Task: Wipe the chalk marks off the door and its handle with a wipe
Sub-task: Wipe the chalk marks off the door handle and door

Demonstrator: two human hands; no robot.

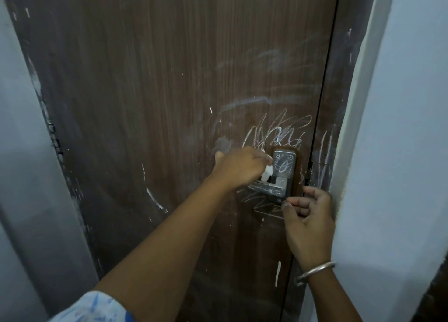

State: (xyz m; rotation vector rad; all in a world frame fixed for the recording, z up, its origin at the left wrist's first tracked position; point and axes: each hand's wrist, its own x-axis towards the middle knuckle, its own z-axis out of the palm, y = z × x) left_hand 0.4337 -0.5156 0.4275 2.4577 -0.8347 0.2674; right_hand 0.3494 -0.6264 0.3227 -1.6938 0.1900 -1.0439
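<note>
A brown wooden door [157,103] fills the view, with white chalk scribbles [278,132] above its metal handle plate [284,167] and more scrawls below the lever [269,188]. Chalk also marks the plate itself. My left hand [238,168] is shut on a crumpled white wipe [339,173] pressed against the lever, just left of the plate. My right hand [308,215] rests at the door's edge under the handle, fingers curled and holding nothing. Smeared chalk haze [271,62] lies higher on the door.
A dark door frame [327,156] with vertical chalk lines runs along the right of the door. A pale wall [400,152] juts out close on the right, and another pale wall [21,152] stands on the left. A metal bangle [315,272] circles my right wrist.
</note>
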